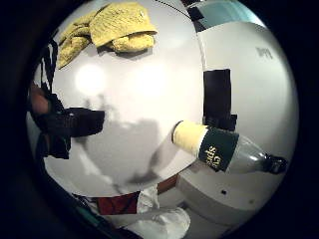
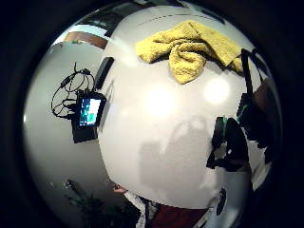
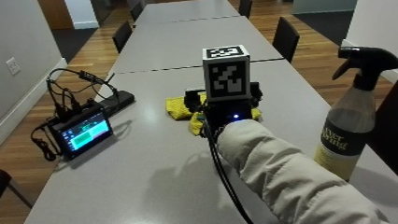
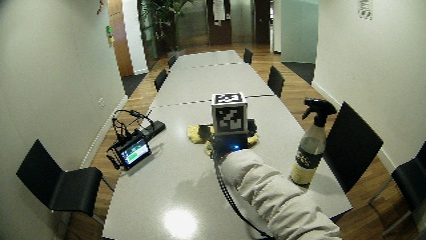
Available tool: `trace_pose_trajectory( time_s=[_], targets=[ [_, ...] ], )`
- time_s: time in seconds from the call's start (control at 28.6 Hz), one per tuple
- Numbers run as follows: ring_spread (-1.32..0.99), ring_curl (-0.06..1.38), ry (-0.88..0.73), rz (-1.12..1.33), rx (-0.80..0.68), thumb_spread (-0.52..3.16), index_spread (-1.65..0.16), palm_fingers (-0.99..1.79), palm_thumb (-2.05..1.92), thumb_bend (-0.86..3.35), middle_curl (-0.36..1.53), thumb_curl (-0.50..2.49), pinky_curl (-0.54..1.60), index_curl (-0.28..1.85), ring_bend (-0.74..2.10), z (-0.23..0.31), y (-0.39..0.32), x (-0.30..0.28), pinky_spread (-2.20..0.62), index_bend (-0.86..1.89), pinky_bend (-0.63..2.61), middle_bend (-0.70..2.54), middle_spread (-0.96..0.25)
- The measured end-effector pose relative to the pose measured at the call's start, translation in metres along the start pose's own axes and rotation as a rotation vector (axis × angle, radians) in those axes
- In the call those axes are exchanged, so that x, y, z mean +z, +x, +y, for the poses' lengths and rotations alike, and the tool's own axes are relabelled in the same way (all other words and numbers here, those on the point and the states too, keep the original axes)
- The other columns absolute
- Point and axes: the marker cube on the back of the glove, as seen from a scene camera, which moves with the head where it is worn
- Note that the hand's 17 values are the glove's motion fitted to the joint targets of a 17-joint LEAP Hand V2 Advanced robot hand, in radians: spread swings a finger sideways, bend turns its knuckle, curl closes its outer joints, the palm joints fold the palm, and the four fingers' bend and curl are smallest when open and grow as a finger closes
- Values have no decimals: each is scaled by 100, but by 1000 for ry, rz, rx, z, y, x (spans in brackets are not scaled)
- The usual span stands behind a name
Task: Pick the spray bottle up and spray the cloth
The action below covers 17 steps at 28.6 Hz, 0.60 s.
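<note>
The spray bottle (image 3: 349,128) stands upright near the table's right edge, with a black trigger head, a clear body and a dark and yellow label. It also shows in the little finger side palm view as the spray bottle (image 1: 222,148), apart from the hand. A crumpled yellow cloth (image 3: 179,106) lies at mid table, just beyond my gloved right hand (image 3: 227,114). The hand hovers above the table between cloth and bottle and holds nothing. Its gloved fingers (image 1: 70,124) hang relaxed over bare tabletop. The cloth (image 2: 190,47) lies ahead of the fingers (image 2: 232,145).
A small monitor with a lit screen (image 3: 80,133) and tangled cables (image 3: 68,91) sits at the table's left edge, beside a black bar (image 3: 118,100). The grey table (image 3: 149,168) joins another beyond. Black chairs (image 4: 349,145) stand along both sides.
</note>
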Motion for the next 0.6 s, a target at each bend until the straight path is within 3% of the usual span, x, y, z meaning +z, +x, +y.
trace_pose_trajectory(
  time_s=[0.18, 0.42, 0.6],
  targets=[
    [-9, 25, -36, -4, 9, 46, -13, 138, 79, 40, 23, 24, 27, 20, 61, 0, -1, 7, -19, 24, 75, 49, -3],
    [-9, 33, -52, -5, -16, 59, -15, 132, 83, 34, 31, 31, 35, 28, 63, 7, -5, 12, -22, 25, 79, 53, -4],
    [-10, 36, -1, -132, -227, 64, -17, 125, 85, 28, 34, 34, 38, 32, 62, 64, -16, 2, -22, 24, 79, 52, -4]
  ],
)
